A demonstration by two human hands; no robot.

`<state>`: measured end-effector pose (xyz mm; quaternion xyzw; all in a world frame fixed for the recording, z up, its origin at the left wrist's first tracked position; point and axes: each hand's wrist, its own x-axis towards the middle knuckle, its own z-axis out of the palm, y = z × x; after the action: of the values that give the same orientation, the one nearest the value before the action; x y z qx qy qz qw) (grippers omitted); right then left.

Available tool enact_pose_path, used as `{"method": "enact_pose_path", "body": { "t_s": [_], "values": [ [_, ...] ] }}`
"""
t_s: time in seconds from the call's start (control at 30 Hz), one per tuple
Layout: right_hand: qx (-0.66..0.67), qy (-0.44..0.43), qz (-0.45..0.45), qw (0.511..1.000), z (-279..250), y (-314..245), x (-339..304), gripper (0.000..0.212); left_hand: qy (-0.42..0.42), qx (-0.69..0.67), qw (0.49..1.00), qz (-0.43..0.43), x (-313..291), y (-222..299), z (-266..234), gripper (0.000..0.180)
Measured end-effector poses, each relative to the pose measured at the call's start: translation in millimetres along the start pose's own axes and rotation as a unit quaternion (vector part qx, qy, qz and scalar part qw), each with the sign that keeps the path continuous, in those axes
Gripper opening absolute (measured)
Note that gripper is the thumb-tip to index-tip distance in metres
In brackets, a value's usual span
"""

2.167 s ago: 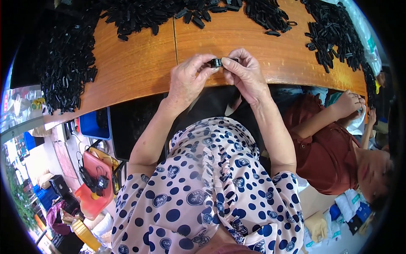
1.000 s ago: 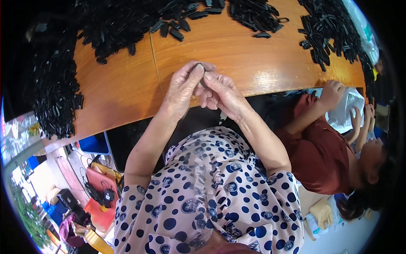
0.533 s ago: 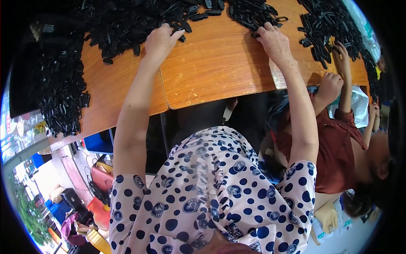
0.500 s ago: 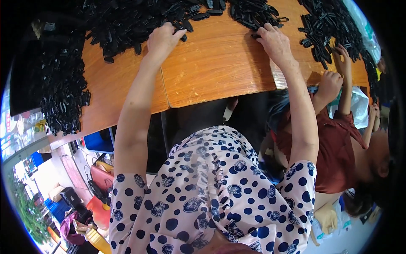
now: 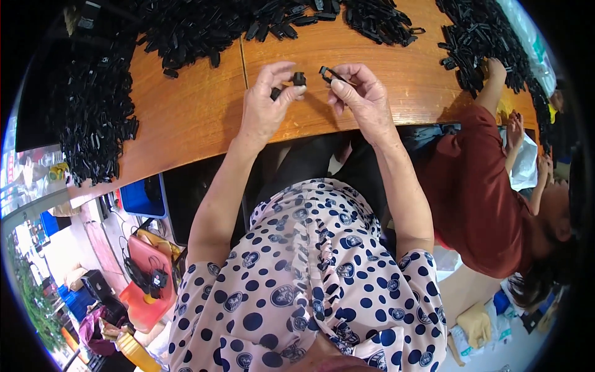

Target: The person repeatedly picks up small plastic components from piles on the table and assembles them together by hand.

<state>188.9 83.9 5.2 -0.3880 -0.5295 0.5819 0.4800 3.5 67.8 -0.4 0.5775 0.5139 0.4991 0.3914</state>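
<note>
Above the near part of the table, my two hands face each other a short distance apart. My left hand (image 5: pixel 263 106) pinches a small, blocky black plastic piece (image 5: pixel 299 79) between thumb and fingers. Another dark bit shows in its palm, mostly covered by the fingers. Between the thumb and fingers of my right hand (image 5: pixel 367 104) is a longer black plastic frame (image 5: pixel 326 75) with an open middle, its free end pointing left. The two pieces do not touch. Beyond my hands lie a large heap of black plastic parts (image 5: pixel 192 31) and a smaller heap of longer black pieces (image 5: pixel 381 23).
More black parts pile up at the left end (image 5: pixel 93 130) and the right end (image 5: pixel 486 46) of the wooden table (image 5: pixel 186 111). On the right a person in a dark red top (image 5: pixel 480 204) reaches into the right pile. A blue bin (image 5: pixel 144 197) and a red chair (image 5: pixel 152 291) stand lower left.
Both hands have drawn back from the heaps toward me and closer together, each now lifting a black piece. The person on the right has leaned in, one hand now at the right pile.
</note>
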Motion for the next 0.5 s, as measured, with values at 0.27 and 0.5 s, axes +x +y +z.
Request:
{"method": "enact_pose_path", "body": {
  "t_s": [0.27, 0.5],
  "values": [
    [0.172, -0.060, 0.083, 0.980, 3.5, -6.2, -11.1, 0.018, -0.048, 0.076, 0.994, 0.068, -13.0, 12.4, -2.3, 0.027],
    [0.133, -0.074, 0.096, 0.984, -2.7, -10.8, -15.0, 0.016, -0.071, 0.113, 0.987, 0.085, -18.5, 24.1, -4.5, 0.023]
  ]
}}
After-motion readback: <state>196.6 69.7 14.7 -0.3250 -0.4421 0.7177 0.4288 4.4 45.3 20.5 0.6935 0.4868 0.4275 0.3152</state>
